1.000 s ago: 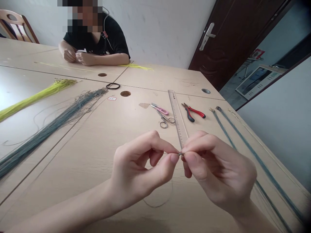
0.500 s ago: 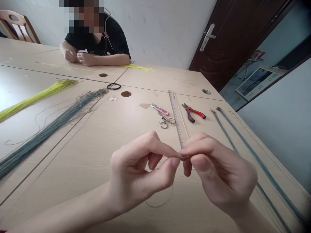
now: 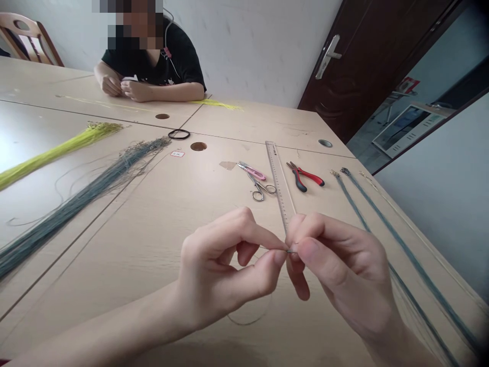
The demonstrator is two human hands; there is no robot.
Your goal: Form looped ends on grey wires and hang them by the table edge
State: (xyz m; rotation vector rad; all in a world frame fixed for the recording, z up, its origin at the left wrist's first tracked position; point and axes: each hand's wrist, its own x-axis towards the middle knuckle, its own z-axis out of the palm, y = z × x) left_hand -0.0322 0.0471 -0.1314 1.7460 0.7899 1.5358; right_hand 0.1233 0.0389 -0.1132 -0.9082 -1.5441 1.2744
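Above the table, my left hand [image 3: 229,265] pinches a thin dark cord [image 3: 292,251] between thumb and index finger. My right hand [image 3: 340,270] closes on the same cord just to the right, so the fingertips nearly meet. A short length of cord shows between them, and a thin loop of it [image 3: 248,323] hangs below my left hand. Fine detail at the fingertips is too small to make out. Just beyond my hands lies a clear ruler [image 3: 280,188]. Left of it are small scissors [image 3: 260,189] and a pink-handled cutter [image 3: 254,172]; to its right lie red-and-black pliers [image 3: 303,177].
Bundles of yellow cords [image 3: 57,153] and blue-grey cords [image 3: 84,196] lie on the left. More blue-grey cords [image 3: 401,239] run along the right edge. A black ring [image 3: 179,134] rests near a table hole [image 3: 198,146]. Across the table sits a person in black [image 3: 183,56].
My right thumb has come in and closed on the cord beside the index finger. My left hand has shifted slightly right. The tools and bundles stay in place.
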